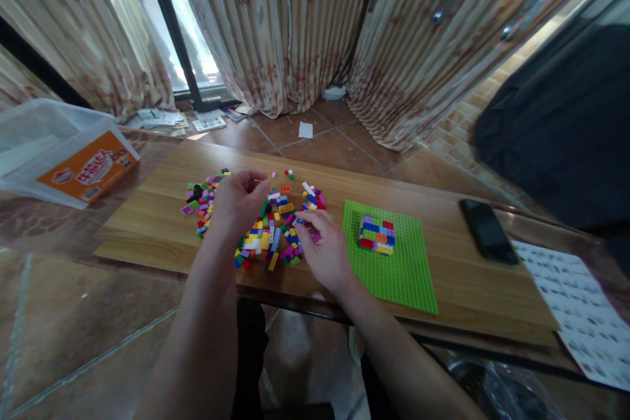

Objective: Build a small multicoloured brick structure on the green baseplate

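Colourful building bricks (256, 241) lie in a loose heap on the wooden board. Over the left part of the heap is my left hand (240, 200), fingers curled in towards the thumb. Whatever it may hold is too small to make out. My right hand (323, 246) reaches over the heap's right side, with a small blue brick (298, 220) at its index finger and thumb. To the right lies a green baseplate (406, 275). On it stands a low, multicoloured brick block (377, 236), roughly square, which neither hand touches.
A clear plastic box (63, 144) with an orange label stands at the far left. Right of the baseplate are a black phone (487, 231) and a printed sheet (581, 308). The wooden board (147, 223) has its front edge near my legs. Curtains (295, 33) hang behind.
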The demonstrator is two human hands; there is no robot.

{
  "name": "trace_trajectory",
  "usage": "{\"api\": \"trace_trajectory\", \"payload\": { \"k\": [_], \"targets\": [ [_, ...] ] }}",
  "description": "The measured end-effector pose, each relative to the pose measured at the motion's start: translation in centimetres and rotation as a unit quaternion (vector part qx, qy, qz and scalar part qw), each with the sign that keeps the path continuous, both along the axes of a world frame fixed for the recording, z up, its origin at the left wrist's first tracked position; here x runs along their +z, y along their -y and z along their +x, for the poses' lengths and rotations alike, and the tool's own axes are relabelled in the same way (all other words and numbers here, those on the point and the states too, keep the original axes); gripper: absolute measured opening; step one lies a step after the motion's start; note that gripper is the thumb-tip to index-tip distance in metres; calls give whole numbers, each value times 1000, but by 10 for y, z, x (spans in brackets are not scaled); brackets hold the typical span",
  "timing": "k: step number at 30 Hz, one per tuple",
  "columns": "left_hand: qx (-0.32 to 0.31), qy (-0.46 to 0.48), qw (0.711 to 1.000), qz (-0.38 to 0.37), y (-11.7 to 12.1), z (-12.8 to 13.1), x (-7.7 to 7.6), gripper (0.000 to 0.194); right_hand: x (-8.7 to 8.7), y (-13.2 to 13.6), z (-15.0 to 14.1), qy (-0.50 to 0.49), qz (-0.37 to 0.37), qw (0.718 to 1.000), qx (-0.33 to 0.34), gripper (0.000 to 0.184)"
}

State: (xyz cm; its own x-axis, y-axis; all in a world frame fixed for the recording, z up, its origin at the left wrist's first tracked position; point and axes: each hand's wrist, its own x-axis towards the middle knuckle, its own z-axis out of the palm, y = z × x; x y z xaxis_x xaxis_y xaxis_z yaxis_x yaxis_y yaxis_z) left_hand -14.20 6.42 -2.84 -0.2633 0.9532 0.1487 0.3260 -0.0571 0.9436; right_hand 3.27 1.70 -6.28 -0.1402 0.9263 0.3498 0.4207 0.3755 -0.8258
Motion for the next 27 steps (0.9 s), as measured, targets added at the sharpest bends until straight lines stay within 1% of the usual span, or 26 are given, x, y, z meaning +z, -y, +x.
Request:
{"api": "trace_trajectory", "payload": {
  "k": [2, 3, 4, 6, 7, 9, 10, 12, 14, 16, 18, 20, 22, 23, 25, 27],
  "targets": [
    [-57, 9, 998, -1, 2, 7, 3, 23, 2, 0, 3, -99, -52, 994, -9, 20],
    [-96, 10, 995, -2, 4, 11, 5, 22, 2, 0, 4, -158, -93, 983, -13, 19],
    [-140, 7, 990, -4, 5, 16, 6, 22, 2, 0, 6, -221, -138, 965, -16, 19],
    [-227, -8, 974, -11, 7, 28, 8, 21, 2, 0, 12, -339, -220, 914, -20, 20],
    [-263, -16, 965, -15, 8, 35, 8, 20, 3, 0, 16, -386, -250, 888, -20, 20],
    [-309, -19, 951, -22, 10, 48, 6, 21, 4, 0, 25, -449, -281, 848, -20, 21],
    [-324, -15, 946, -25, 11, 54, 5, 21, 4, 1, 30, -467, -289, 836, -20, 21],
    [-344, -2, 938, -32, 12, 66, 1, 20, 6, 2, 39, -487, -294, 822, -23, 20],
    [-362, 8, 931, -40, 13, 76, -1, 19, 7, 4, 47, -489, -292, 821, -32, 19],
    [-372, 9, 927, -41, 14, 84, 0, 18, 7, 6, 55, -471, -287, 833, -43, 21],
    [-373, -3, 927, -36, 16, 93, 2, 15, 9, 7, 62, -433, -279, 855, -56, 25],
    [-368, -28, 929, -25, 18, 100, 5, 13, 12, 7, 73, -378, -251, 887, -90, 28],
    [-362, -70, 930, -7, 20, 107, 6, 11, 16, 4, 88, -318, -197, 915, -150, 28],
    [-361, -93, 928, 2, 21, 110, 5, 10, 19, 2, 96, -292, -163, 925, -181, 28],
    [-365, -140, 920, 20, 25, 116, 0, 9, 23, -3, 115, -274, -96, 926, -243, 24],
    [-375, -176, 910, 32, 29, 122, -5, 10, 26, -8, 131, -286, -60, 917, -272, 21]
  ]
}}
